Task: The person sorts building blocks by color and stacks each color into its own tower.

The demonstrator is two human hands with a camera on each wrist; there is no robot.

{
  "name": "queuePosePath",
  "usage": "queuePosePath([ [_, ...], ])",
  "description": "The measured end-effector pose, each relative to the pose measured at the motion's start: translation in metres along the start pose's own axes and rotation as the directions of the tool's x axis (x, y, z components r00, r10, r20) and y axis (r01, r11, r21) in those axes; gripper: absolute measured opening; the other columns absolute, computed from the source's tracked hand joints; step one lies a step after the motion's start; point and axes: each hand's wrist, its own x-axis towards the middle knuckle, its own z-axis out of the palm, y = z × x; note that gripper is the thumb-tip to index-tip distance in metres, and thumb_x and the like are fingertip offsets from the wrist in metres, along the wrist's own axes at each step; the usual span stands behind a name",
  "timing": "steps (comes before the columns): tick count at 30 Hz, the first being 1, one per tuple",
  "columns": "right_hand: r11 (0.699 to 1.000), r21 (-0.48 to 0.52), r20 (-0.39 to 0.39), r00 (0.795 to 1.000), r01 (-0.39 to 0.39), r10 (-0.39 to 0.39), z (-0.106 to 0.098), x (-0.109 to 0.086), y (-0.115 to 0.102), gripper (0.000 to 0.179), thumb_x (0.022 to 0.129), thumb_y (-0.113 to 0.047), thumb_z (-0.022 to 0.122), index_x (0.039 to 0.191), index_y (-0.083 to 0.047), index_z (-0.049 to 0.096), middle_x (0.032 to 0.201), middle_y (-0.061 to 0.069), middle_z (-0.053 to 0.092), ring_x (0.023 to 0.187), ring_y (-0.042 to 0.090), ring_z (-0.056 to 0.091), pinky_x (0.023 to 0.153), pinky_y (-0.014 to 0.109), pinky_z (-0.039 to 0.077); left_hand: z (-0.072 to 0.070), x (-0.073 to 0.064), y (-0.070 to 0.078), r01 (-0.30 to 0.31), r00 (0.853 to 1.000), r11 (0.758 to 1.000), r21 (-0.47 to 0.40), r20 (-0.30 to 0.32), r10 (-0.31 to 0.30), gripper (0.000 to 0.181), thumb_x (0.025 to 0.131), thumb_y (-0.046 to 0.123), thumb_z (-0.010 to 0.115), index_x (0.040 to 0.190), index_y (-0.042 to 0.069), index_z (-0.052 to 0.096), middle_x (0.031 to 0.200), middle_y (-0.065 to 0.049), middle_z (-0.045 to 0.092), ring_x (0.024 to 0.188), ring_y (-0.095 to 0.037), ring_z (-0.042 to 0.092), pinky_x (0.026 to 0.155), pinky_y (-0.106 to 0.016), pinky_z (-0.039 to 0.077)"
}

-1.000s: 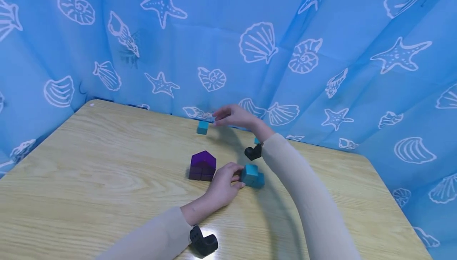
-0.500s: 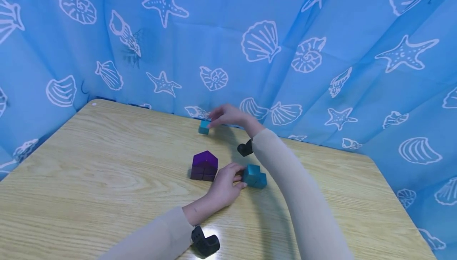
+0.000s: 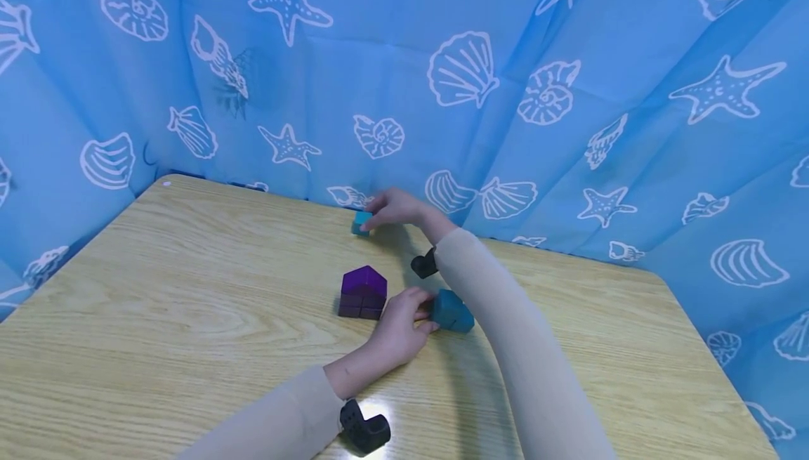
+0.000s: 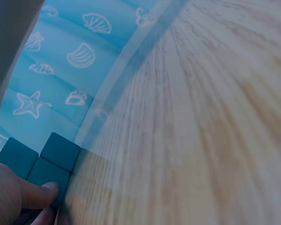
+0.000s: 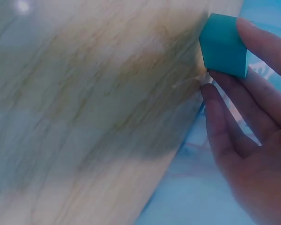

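Observation:
At the back edge of the table, my right hand [image 3: 397,207] pinches a small teal cube [image 5: 225,44] between thumb and fingers; in the right wrist view the cube's near faces show plainly. Nearer the middle, my left hand [image 3: 399,323] holds a group of teal cubes [image 3: 450,311] by its left side. The left wrist view has the left thumb [image 4: 37,194] pressed on one cube [image 4: 49,174] of that group, with two more set against it. Just left of the left hand stands a purple block shape [image 3: 363,293] with a pointed top.
The wooden table [image 3: 189,270] reaches back to a blue curtain [image 3: 404,95] printed with white shells and starfish. My right forearm crosses above the table and covers part of its right side. Black wrist cameras [image 3: 366,432] sit on both arms.
My right hand has moved left and down to the teal cube at the back, and its fingers have closed on it. My left hand stays at the cube group.

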Motion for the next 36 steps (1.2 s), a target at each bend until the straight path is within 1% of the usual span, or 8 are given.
queuePosePath([
  [5, 0.999, 0.029, -0.015, 1.0, 0.02, -0.02, 0.001, -0.001, 0.002, 0.05, 0.08, -0.031, 0.078, 0.124, -0.013, 0.066, 0.134, 0.004, 0.059, 0.126, 0.022, 0.051, 0.106, 0.033, 0.046, -0.001, 0.0, 0.001, 0.003, 1.0, 1.0, 0.012, 0.005, -0.003, 0.032, 0.082, -0.012, 0.064, 0.114, -0.01, 0.06, 0.114, -0.022, 0.059, 0.108, -0.034, 0.061, 0.088, -0.029, 0.058],
  [9, 0.992, 0.121, -0.024, 0.999, 0.041, -0.038, 0.0, -0.005, 0.003, 0.046, 0.079, -0.028, 0.079, 0.121, -0.011, 0.068, 0.135, 0.003, 0.058, 0.127, 0.021, 0.05, 0.105, 0.032, 0.047, 0.0, 0.0, 0.0, 0.006, 1.0, 1.0, 0.009, 0.005, -0.006, 0.034, 0.082, -0.012, 0.065, 0.115, -0.011, 0.06, 0.114, -0.022, 0.059, 0.108, -0.034, 0.062, 0.088, -0.029, 0.058],
  [14, 0.968, 0.242, -0.026, 0.998, 0.061, -0.056, -0.005, -0.014, 0.002, 0.047, 0.079, -0.023, 0.079, 0.122, -0.009, 0.066, 0.132, 0.005, 0.061, 0.121, 0.021, 0.055, 0.101, 0.033, 0.05, 0.001, 0.001, -0.001, 0.024, 1.0, 1.0, 0.0, 0.007, -0.024, 0.037, 0.082, -0.012, 0.065, 0.118, -0.011, 0.058, 0.118, -0.023, 0.058, 0.109, -0.034, 0.062, 0.088, -0.028, 0.058],
  [21, 0.966, 0.25, -0.063, 0.997, 0.067, -0.053, -0.014, -0.027, 0.005, 0.047, 0.08, -0.031, 0.078, 0.124, -0.017, 0.065, 0.127, 0.003, 0.062, 0.116, 0.02, 0.057, 0.101, 0.041, 0.05, 0.002, 0.002, 0.001, 0.035, 0.999, 0.999, -0.014, 0.006, -0.035, 0.036, 0.081, -0.013, 0.066, 0.116, -0.013, 0.058, 0.118, -0.024, 0.058, 0.108, -0.035, 0.062, 0.088, -0.029, 0.058],
  [25, 0.952, 0.294, -0.087, 0.994, 0.085, -0.062, -0.019, -0.038, 0.007, 0.044, 0.081, -0.031, 0.077, 0.122, -0.019, 0.065, 0.122, 0.003, 0.064, 0.114, 0.02, 0.058, 0.102, 0.045, 0.049, 0.002, 0.002, 0.003, 0.025, 1.0, 1.0, -0.017, 0.002, -0.025, 0.036, 0.081, -0.013, 0.066, 0.116, -0.013, 0.058, 0.118, -0.024, 0.058, 0.108, -0.036, 0.063, 0.088, -0.029, 0.058],
  [28, 0.933, 0.343, -0.091, 0.992, 0.109, -0.082, -0.019, -0.043, 0.01, 0.044, 0.082, -0.029, 0.076, 0.123, -0.019, 0.064, 0.121, 0.004, 0.064, 0.115, 0.021, 0.058, 0.103, 0.046, 0.048, 0.002, 0.002, 0.002, 0.036, 0.999, 0.999, -0.019, 0.004, -0.036, 0.037, 0.081, -0.013, 0.066, 0.117, -0.013, 0.057, 0.121, -0.025, 0.057, 0.109, -0.036, 0.062, 0.088, -0.028, 0.058],
  [33, 0.902, 0.409, -0.116, 0.988, 0.139, -0.1, -0.021, -0.053, 0.015, 0.047, 0.084, -0.026, 0.074, 0.128, -0.017, 0.061, 0.129, 0.007, 0.059, 0.12, 0.023, 0.054, 0.105, 0.048, 0.046, 0.003, 0.002, 0.002, 0.06, 0.998, 0.998, -0.022, 0.019, -0.06, 0.039, 0.083, -0.011, 0.065, 0.12, -0.012, 0.056, 0.123, -0.025, 0.056, 0.11, -0.036, 0.062, 0.088, -0.028, 0.058],
  [36, 0.898, 0.413, -0.148, 0.985, 0.148, -0.094, -0.023, -0.058, 0.019, 0.048, 0.084, -0.027, 0.075, 0.128, -0.017, 0.061, 0.131, 0.006, 0.057, 0.122, 0.022, 0.052, 0.106, 0.048, 0.046, 0.003, 0.001, 0.002, 0.067, 0.998, 0.998, -0.023, 0.017, -0.066, 0.04, 0.083, -0.011, 0.065, 0.121, -0.011, 0.056, 0.122, -0.025, 0.057, 0.11, -0.036, 0.062, 0.088, -0.028, 0.058],
])
